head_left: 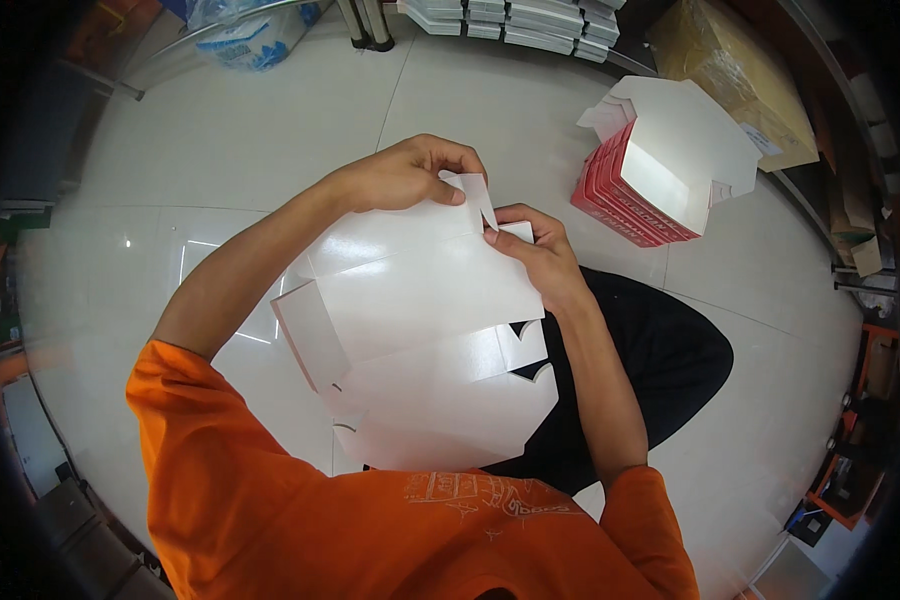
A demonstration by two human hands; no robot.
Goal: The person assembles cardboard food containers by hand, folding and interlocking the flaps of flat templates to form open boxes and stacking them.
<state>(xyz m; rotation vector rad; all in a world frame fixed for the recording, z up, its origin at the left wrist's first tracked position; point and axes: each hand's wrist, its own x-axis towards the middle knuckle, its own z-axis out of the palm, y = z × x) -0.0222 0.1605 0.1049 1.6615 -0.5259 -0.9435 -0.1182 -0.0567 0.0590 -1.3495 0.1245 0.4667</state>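
A white die-cut box blank (410,310) of thin card lies unfolded across my lap, its inner side up, with crease lines and slotted tabs. At its far right corner my left hand (410,175) pinches a small flap (470,190) between thumb and fingers. Close beside it, my right hand (542,255) grips the right edge of the blank near a slot, thumb on top and fingers beneath. A side flap (312,335) on the left stands partly raised.
On the floor at the far right stands a stack of nested red-and-white boxes (630,190), lids open. Behind it is a brown carton (735,80). Stacked flat card blanks (530,22) lie at the back, near a metal table leg (368,25) and a blue-white plastic bag (245,40).
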